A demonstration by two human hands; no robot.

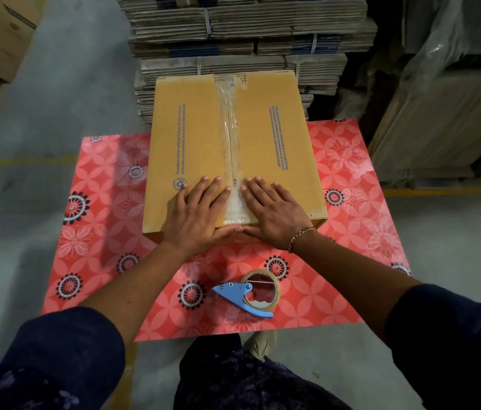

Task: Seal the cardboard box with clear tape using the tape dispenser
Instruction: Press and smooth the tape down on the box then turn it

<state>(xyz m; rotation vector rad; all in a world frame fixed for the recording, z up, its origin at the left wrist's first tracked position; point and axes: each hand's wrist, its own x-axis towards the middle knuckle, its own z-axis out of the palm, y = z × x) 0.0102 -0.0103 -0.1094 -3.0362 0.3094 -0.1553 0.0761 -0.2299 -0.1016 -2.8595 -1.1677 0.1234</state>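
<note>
- Nearest, the tape dispenser (249,294), blue with a roll of clear tape on it, lies on the table (336,291) under its red flowered cover, near the near edge and apart from both hands.
- Beyond it, the left hand (196,213) lies flat on the near end of the cardboard box (192,143), fingers spread and straight, gripping nothing, just left of the taped seam.
- The right hand (273,210), a gold chain bracelet (301,236) at its wrist, lies flat the same way just right of the seam, fingers spread, holding nothing; the two thumbs meet at the box's near top edge.
- The box stands in the middle of the table, flaps shut, with a strip of clear tape (228,119) running along the centre seam from near edge to far edge.
- Farther off, bundles of flattened cardboard (248,28) are stacked behind the table.
</note>
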